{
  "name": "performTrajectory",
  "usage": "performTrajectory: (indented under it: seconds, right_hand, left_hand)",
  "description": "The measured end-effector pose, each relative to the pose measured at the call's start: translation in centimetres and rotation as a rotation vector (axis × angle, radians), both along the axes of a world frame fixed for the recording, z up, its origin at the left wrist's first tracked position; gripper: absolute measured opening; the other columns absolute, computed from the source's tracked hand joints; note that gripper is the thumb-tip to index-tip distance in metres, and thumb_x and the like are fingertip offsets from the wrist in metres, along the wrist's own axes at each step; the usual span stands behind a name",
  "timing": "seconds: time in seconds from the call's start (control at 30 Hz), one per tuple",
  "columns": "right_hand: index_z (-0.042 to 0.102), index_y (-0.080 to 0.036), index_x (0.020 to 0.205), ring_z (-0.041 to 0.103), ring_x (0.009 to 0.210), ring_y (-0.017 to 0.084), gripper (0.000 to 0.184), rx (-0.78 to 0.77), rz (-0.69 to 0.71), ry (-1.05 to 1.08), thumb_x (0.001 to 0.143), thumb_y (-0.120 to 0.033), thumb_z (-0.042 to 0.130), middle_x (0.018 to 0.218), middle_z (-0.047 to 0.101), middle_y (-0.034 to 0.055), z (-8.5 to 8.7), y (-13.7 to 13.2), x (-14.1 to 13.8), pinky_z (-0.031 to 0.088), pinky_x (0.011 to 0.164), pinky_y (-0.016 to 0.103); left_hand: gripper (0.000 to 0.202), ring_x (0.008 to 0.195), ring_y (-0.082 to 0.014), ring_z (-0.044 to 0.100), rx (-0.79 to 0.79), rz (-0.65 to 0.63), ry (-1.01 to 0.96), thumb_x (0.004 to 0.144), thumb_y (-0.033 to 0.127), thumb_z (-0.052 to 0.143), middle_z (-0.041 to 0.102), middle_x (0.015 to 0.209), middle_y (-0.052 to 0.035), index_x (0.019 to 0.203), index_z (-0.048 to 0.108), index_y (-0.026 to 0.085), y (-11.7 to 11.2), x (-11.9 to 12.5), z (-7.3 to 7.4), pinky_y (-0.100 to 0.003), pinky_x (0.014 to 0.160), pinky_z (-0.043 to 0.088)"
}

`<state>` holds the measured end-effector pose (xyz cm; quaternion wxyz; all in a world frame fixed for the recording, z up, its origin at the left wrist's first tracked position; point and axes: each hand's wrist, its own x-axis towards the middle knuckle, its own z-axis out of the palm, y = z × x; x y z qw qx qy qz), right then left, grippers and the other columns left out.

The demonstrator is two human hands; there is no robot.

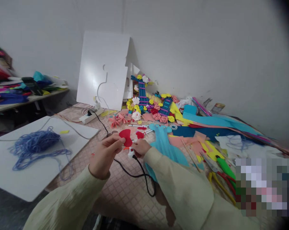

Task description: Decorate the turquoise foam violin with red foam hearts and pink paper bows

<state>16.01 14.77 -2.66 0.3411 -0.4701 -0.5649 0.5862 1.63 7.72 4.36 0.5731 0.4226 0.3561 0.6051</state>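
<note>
My left hand (106, 153) pinches a round red paper piece (126, 137) with a notch in its edge, held up above the table. Close beside it on the right, my right hand (140, 148) is closed around a white glue gun (130, 153) with a small red switch and a black cord (135, 175). Its tip is hard to make out behind the fingers and red paper. Just behind my hands lies another red paper piece (140, 135). A light-blue crepe-paper shape (167, 147) rests to the right, partly under my right sleeve.
Blue yarn (36, 140) lies on a white board (20, 185) at left. A power strip (90, 116) sits behind. Decorated paper guitars (142, 92) with paper flowers stand toward the wall. Scissors (222, 182) and paper scraps (197, 142) lie at right. The cord loops across the tabletop.
</note>
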Motion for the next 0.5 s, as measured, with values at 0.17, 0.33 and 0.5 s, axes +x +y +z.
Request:
performTrajectory:
  seconds: [0.17,0.33,0.5]
  right_hand:
    - [0.061,-0.017,0.058,0.046,0.038,0.006,0.011,0.040,-0.036,0.105,0.067,-0.018,0.055,0.043,0.054,-0.0050,2.6,-2.3,2.9,0.033,0.039,0.018]
    - [0.064,-0.018,0.071,0.054,0.051,0.009,0.014,0.024,-0.091,0.367,0.061,-0.017,0.053,0.057,0.060,-0.0030,4.3,-6.3,5.0,0.042,0.052,0.022]
    - [0.066,-0.017,0.069,0.052,0.051,0.010,0.017,0.038,-0.132,0.482,0.059,-0.011,0.055,0.053,0.060,-0.0020,4.8,-8.8,6.2,0.041,0.055,0.024]
  left_hand:
    - [0.015,0.045,-0.0050,0.036,-0.040,-0.108,0.094,0.061,0.025,0.068,0.045,0.048,0.0036,0.055,0.060,0.014,0.0,1.5,-0.4,-0.020,0.044,0.027]
    - [0.016,0.045,-0.0053,0.037,-0.049,-0.210,0.157,0.060,0.025,0.069,0.045,0.049,0.0036,0.053,0.059,0.014,0.0,3.9,-0.4,-0.020,0.044,0.026]
    - [0.014,0.047,-0.0048,0.034,-0.017,-0.260,0.217,0.060,0.024,0.069,0.047,0.057,0.0030,0.055,0.061,0.015,-0.1,5.6,-0.5,-0.020,0.044,0.025]
